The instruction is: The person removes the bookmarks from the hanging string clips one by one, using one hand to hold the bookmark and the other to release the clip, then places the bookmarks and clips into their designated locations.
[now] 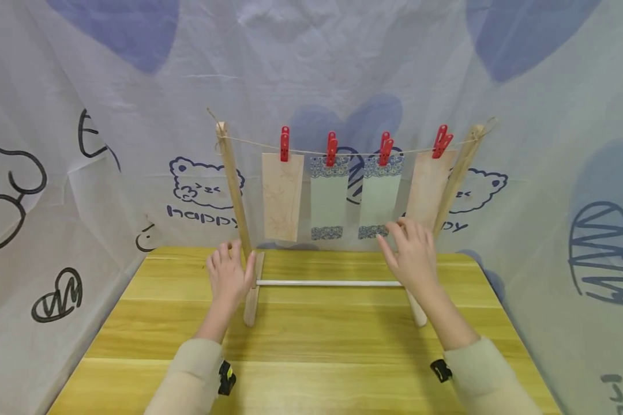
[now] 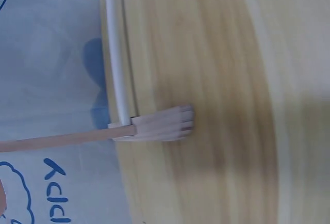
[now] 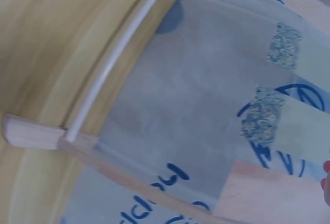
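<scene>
A wooden drying rack [image 1: 235, 190] stands at the back of the table, with a string [image 1: 311, 146] tied between its posts. Red clothespins [image 1: 284, 144] clip several paper strips to the string. At the left end is a beige strip [image 1: 282, 199]; two pale green strips [image 1: 329, 199] with blue patterned ends hang mid-string, and a pinkish strip [image 1: 430, 190] hangs at the right. My left hand [image 1: 229, 274] is beside the left post, fingers spread and holding nothing. My right hand [image 1: 411, 253] is raised before the right-hand strips, thumb and fingers apart, overlapping the pinkish strip's lower end in the head view.
A white crossbar [image 1: 329, 283] joins the rack's two wooden feet [image 1: 251, 308], low over the wooden table [image 1: 322, 346]. Behind and at both sides hangs a pale printed cloth [image 1: 270, 69]. Black wrist devices [image 1: 226, 378] sit at both sleeves.
</scene>
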### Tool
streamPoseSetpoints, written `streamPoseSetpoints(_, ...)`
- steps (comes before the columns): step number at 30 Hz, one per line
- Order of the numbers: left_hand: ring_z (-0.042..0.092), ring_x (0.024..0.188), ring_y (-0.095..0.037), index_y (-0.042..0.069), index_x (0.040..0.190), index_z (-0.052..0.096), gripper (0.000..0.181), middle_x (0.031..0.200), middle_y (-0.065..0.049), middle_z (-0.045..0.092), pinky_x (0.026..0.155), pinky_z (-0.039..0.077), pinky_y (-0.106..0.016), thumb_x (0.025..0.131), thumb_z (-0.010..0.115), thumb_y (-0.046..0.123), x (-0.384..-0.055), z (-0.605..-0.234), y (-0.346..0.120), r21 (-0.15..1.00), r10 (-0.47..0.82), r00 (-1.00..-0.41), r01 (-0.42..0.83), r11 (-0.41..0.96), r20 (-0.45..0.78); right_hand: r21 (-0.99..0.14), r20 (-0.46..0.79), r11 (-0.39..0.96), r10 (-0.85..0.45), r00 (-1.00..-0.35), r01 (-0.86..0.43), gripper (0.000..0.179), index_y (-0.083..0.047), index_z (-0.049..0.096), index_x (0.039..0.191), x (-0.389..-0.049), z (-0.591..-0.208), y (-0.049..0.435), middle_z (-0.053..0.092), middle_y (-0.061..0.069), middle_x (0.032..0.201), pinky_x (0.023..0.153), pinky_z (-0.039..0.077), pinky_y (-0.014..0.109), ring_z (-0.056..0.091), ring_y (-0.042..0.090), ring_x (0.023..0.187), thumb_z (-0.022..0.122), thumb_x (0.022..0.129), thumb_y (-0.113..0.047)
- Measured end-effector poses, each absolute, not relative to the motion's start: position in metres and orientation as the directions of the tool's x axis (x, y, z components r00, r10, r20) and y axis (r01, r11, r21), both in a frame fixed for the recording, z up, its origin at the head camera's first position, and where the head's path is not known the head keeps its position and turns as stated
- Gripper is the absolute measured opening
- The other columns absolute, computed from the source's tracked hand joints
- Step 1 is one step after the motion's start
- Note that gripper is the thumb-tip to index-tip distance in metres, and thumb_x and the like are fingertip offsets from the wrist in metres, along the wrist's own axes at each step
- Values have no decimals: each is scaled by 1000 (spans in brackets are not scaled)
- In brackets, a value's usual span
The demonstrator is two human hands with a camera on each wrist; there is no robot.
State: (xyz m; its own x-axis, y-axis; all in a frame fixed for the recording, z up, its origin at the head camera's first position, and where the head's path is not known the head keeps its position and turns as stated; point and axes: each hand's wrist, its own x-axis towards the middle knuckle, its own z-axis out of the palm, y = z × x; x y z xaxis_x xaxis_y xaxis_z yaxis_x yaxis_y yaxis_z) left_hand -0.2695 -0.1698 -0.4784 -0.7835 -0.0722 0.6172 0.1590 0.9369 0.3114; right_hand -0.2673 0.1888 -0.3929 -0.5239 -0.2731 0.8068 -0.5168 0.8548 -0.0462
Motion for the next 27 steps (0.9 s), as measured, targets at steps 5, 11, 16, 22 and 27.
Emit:
streamPoseSetpoints(5,33,94,-35,7,121,38,45,113,-19,34,86,24,-49,93,35,43,-272,-468,-167,311,-70,-779,164,936,622,-46,810,845,-281,-515,-533,44,-6,57,104,-268,-378,181,50,16,104,79,35,47,48,33,87,39,94,-44)
streamPoseSetpoints(11,32,95,-35,6,120,38,48,111,-19,32,88,22,-51,95,28,46,-276,-457,-161,339,-73,-771,192,921,633,-49,806,832,-294,-513,-553,40,-6,55,107,-268,-357,172,48,17,108,84,35,49,47,34,93,40,93,-40)
streamPoseSetpoints(16,31,97,-35,8,119,37,46,114,-19,31,88,21,-50,95,29,46,-279,-451,-158,336,-72,-774,187,923,629,-55,827,808,-293,-480,-586,38,-7,55,107,-272,-339,162,49,17,109,88,33,50,46,33,98,42,92,-39)
streamPoseSetpoints(22,30,97,-34,10,121,37,42,117,-18,29,88,22,-49,94,34,42,-284,-443,-156,322,-70,-779,174,931,623,-13,844,772,-332,-421,-635,33,-7,54,106,-278,-321,147,49,17,107,88,31,49,45,33,99,47,91,-36)
streamPoseSetpoints(27,31,98,-35,10,120,36,41,118,-18,29,88,22,-49,95,32,42,-287,-437,-152,323,-74,-783,166,932,617,35,822,781,-377,-427,-623,37,-10,53,109,-281,-306,135,48,15,111,92,30,50,44,32,107,39,95,-40)
